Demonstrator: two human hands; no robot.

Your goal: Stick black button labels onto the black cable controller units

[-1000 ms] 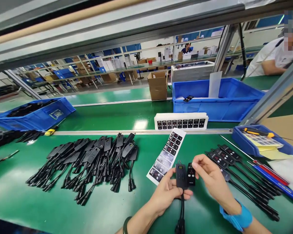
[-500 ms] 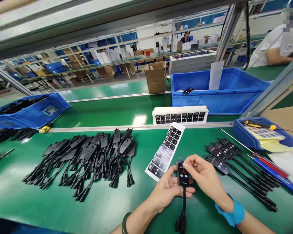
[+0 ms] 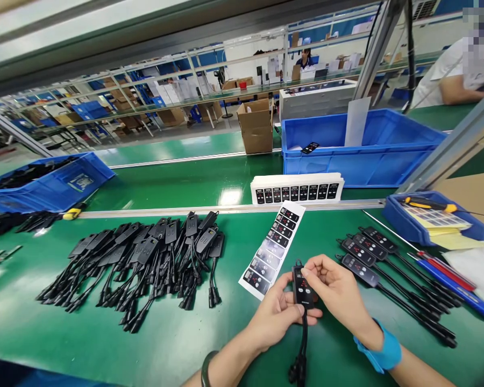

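Note:
My left hand point(image 3: 276, 312) is closed around a small black controller point(image 3: 303, 290), face up, with its cable hanging toward me. A black label with red marks and pale buttons covers the controller's face. My right hand point(image 3: 333, 285) is closed, its thumb pressed on the upper part of that label and its other fingers curled at the controller's side. Left of the controller lies a label sheet point(image 3: 284, 226), with black labels at both ends and shiny bare cells between. Several labelled controllers point(image 3: 361, 269) with cables lie to the right.
A heap of black controllers point(image 3: 145, 250) with cables lies on the left. Behind are a stack of label sheets point(image 3: 298, 180), a blue bin point(image 3: 358, 166) and another blue bin point(image 3: 50, 185). At right, a small blue tray point(image 3: 407, 215) holds a screwdriver. A co-worker sits beyond.
Hardly anything differs. Both hands keep their hold on the controller, and my right thumb stays at the label's upper part. The view has shifted very slightly.

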